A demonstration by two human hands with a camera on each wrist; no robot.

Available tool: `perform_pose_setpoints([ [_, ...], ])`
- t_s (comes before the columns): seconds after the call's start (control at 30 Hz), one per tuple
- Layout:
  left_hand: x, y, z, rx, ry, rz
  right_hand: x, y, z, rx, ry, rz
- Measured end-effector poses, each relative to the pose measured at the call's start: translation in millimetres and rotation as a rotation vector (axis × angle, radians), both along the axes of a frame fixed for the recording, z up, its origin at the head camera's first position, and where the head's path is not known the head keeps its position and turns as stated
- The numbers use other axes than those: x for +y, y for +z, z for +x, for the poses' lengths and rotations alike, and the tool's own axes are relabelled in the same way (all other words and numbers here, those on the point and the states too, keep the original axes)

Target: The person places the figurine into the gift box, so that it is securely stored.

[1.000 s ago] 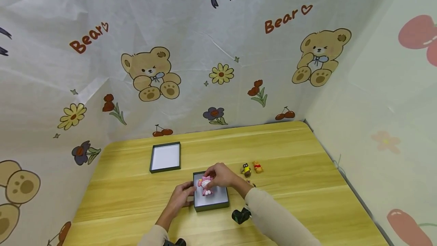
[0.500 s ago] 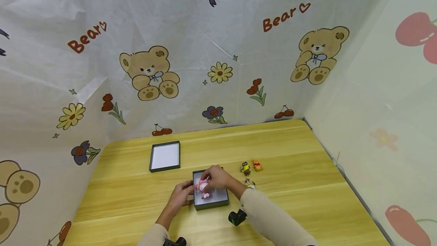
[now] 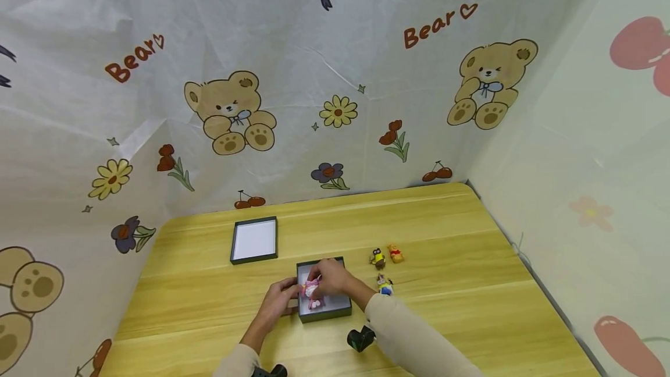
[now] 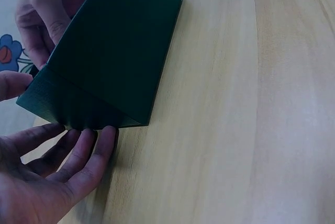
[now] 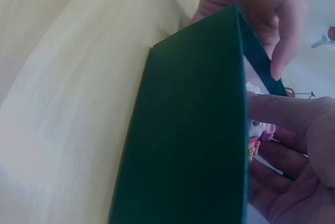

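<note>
A dark green box (image 3: 335,306) with a pale inside sits on the wooden table (image 3: 460,307). My left hand (image 3: 281,299) holds its left wall, thumb on the rim and straight fingers (image 4: 89,148) against the base. My right hand (image 3: 331,278) reaches into the box and pinches a small pink figure (image 3: 312,294), low inside it. In the right wrist view the figure (image 5: 257,130) shows just past the box wall (image 5: 193,140), under my right fingers (image 5: 285,110). The left wrist view shows the box's outer wall (image 4: 110,51) and my right hand (image 4: 44,9) behind it.
The box's lid (image 3: 253,240) lies open side up at the back left. Three tiny figures lie right of the box: a dark one (image 3: 377,258), an orange one (image 3: 395,253) and a blue-and-white one (image 3: 385,285). Printed fabric walls close in the back and right.
My right hand has lowered the pink figure from above the box down into it. The blue-and-white figure has come into view beside my sleeve. My left hand has stayed on the box.
</note>
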State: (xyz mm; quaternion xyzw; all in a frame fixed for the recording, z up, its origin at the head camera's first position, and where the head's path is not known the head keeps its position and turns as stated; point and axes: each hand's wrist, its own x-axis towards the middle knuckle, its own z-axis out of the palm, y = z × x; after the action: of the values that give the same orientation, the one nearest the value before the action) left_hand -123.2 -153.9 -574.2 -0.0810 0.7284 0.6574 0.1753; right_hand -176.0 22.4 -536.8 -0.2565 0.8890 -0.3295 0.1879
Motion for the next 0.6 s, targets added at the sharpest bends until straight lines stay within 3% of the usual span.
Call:
perform_pose_setpoints([
  [0.33, 0.7, 0.9, 0.6, 0.000, -0.001, 0.008, -1.5, -3.8, 0.0, -0.049, 0.011, 0.043],
  [0.6, 0.2, 0.9, 0.2, 0.000, -0.004, 0.007, -2.3, -5.8, -1.2, -0.029, 0.040, 0.084],
])
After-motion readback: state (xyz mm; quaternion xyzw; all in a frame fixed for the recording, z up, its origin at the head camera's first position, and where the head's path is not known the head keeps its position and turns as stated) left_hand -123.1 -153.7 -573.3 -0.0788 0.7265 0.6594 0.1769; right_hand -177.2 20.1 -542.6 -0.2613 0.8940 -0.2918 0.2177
